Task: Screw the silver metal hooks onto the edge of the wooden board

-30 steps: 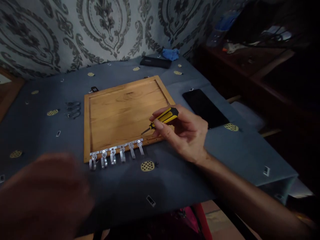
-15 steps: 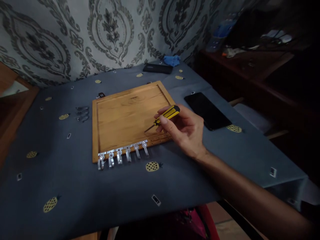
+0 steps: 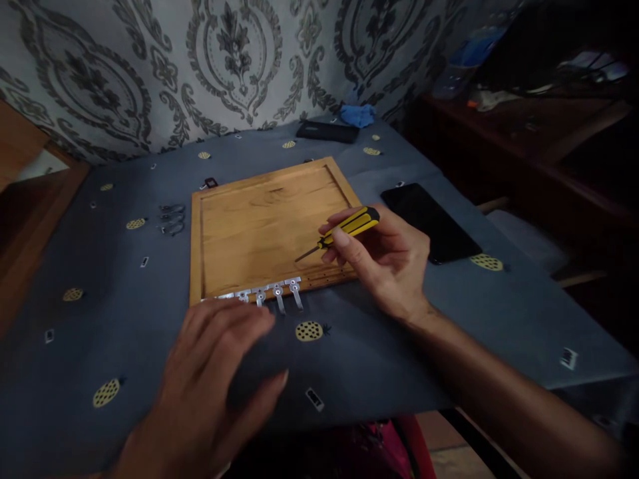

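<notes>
Right fingers [image 3: 345, 239] pinch screwdriver [image 3: 353, 223] above board [image 3: 259, 226] on pineapple-print tablecloth [image 3: 399, 332].

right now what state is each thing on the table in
right hand: shut on screwdriver
screwdriver: tilted, tip down-left over board
left hand: open, fingers spread, covering the left hooks
board: flat on cloth
hooks: fixed along board's near edge, some hidden
holes: empty, right of hooks
loose hooks: lying on cloth, left of board
phone: flat, screen dark

Smooth wood board [image 3: 259, 226]; shiny metal hooks [image 3: 279, 296].
</notes>
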{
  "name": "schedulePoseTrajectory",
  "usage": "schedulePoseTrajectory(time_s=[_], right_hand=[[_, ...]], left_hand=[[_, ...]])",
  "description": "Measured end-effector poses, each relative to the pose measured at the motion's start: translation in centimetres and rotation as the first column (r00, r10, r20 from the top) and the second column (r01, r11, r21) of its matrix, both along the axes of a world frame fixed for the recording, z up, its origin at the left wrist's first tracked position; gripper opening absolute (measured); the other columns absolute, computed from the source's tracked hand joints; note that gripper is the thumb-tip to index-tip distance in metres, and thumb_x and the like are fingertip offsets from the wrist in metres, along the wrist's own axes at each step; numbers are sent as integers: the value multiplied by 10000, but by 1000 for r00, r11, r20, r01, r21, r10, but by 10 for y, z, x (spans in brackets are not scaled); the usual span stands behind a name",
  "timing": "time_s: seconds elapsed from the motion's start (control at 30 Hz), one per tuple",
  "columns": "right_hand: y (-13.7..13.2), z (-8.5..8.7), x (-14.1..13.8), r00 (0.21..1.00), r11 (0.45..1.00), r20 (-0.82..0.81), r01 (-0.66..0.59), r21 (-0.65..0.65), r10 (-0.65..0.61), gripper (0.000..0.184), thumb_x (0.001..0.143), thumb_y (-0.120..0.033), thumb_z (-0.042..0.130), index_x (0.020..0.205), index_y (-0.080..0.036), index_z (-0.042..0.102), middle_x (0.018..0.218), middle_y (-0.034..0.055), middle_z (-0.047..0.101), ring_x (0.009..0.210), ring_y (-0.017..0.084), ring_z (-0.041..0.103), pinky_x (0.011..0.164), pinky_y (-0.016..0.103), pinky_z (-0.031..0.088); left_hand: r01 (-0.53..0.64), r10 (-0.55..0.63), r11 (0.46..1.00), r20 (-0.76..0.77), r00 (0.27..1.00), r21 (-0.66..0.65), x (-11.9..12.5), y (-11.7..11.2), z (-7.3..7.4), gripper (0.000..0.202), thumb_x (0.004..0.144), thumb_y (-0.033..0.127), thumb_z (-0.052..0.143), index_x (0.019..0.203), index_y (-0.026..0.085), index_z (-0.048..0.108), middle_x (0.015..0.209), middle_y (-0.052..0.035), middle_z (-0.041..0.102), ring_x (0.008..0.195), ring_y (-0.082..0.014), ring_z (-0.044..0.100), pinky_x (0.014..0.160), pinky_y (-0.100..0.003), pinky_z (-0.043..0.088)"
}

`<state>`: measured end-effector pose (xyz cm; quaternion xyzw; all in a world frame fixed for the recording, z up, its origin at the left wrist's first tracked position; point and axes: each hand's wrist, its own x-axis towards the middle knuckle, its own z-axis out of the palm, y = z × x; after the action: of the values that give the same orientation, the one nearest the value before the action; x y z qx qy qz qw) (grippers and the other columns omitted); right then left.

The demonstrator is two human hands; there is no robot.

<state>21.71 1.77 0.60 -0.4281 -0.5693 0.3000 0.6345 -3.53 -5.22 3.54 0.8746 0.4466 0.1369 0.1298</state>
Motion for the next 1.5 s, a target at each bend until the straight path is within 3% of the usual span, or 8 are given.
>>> schedulePoseTrajectory(time_s=[0.1,0.23,0.5,0.8,1.23,1.5], right_hand=[[-1,1,0,1000,1000,11,-3,8,3,133,861,-307,729,915,-201,670,837,1,695,556,81,655,525,242,526],[-1,2,0,1000,1000,9,10,11,-10,113,864,-309,725,908,-217,676,836,-4,698,551,88,655,510,248,528],[-1,2,1,1000,1000,1,-4,25,4,59,871,-248,708,902,-207,680,824,-3,686,556,93,663,513,252,524],[-3,4,1,1000,1000,-10,9,-16,-9,156,858,-360,732,894,-215,686,848,4,685,569,100,661,532,264,559],[-3,3,1,1000,1000,-13,16,-27,-16,164,858,-355,729,908,-206,682,858,10,696,569,95,665,516,247,552],[-4,3,0,999,1000,-25,-20,2,20,141,860,-330,729,909,-208,679,822,-5,682,571,92,656,529,250,556]], left_hand=[[-28,29,997,-9,1000,66,18,28,-6,496,883,327,641,1324,250,427,1253,-101,609,1224,-328,532,998,-555,488],[-22,29,997,-93,995,77,21,41,-18,573,858,294,675,1344,220,381,1295,-131,574,1267,-338,508,1040,-566,453],[-52,54,998,-80,995,28,21,44,-24,534,870,279,665,1334,237,404,1253,-118,595,1207,-333,538,1013,-573,455],[-79,83,995,-76,994,59,20,47,-35,535,831,229,706,1304,223,457,1188,-85,666,1106,-311,590,980,-518,459],[-107,110,992,-29,994,72,21,48,-36,503,812,201,732,1254,226,493,1099,-74,679,1022,-297,605,907,-492,497],[-91,101,990,-89,991,111,21,48,-36,558,790,248,766,1264,223,474,1121,-81,686,1055,-320,592,911,-508,497]])
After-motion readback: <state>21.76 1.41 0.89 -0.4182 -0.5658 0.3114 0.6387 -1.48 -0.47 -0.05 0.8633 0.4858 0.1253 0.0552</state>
